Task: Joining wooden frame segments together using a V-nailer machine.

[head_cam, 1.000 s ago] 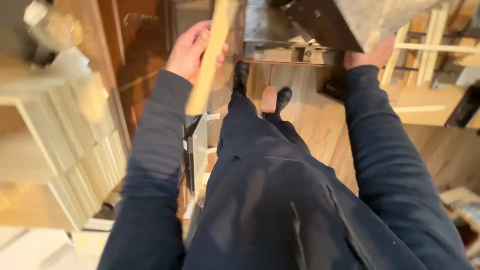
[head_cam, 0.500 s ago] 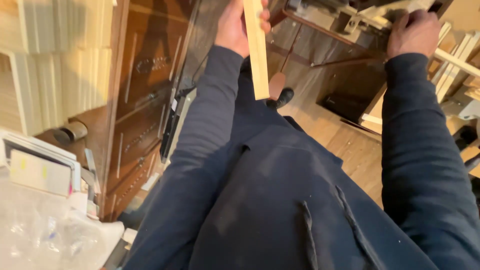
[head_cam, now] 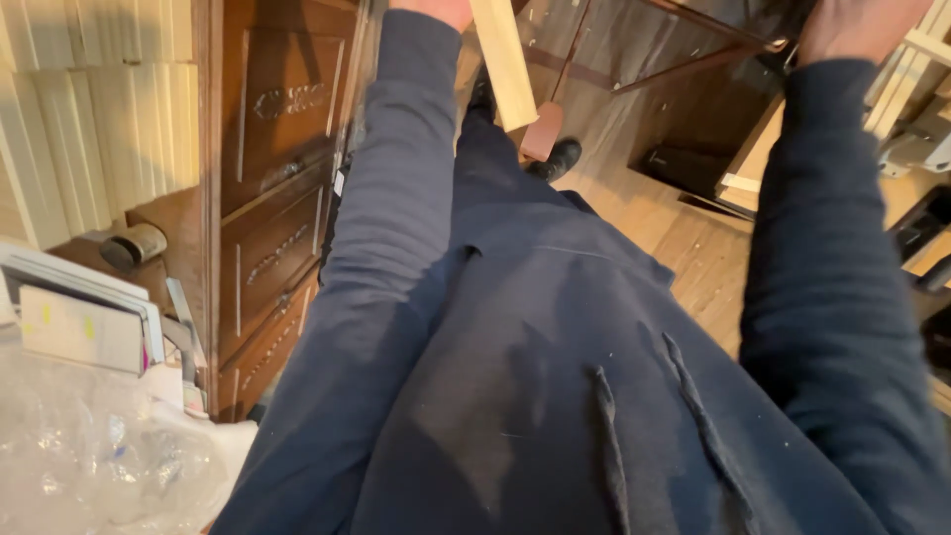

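Both my arms, in dark blue sleeves, reach forward to the top edge of the head view. Only a sliver of my left hand [head_cam: 431,8] shows, and it grips a pale wooden slat [head_cam: 503,69] that slants down over my legs. My right hand [head_cam: 854,28] is at the top right, against a dark object [head_cam: 783,18] beside a thin metal frame [head_cam: 693,50]. Its fingers are cut off by the frame edge, so its grip is hidden. My black shoe [head_cam: 560,159] stands on the wooden floor [head_cam: 684,238] below the slat.
A dark wooden chest of drawers [head_cam: 267,198] stands close on my left, with stacked pale slats [head_cam: 99,149] behind it. Clear plastic wrap [head_cam: 89,466] lies at the bottom left. Pale wooden frames [head_cam: 931,50] and boards [head_cam: 753,168] sit at the right.
The view has swung left and down. Both hands have slid up to the top edge, so less of the slat and of my right hand shows. The chest of drawers looks nearer.
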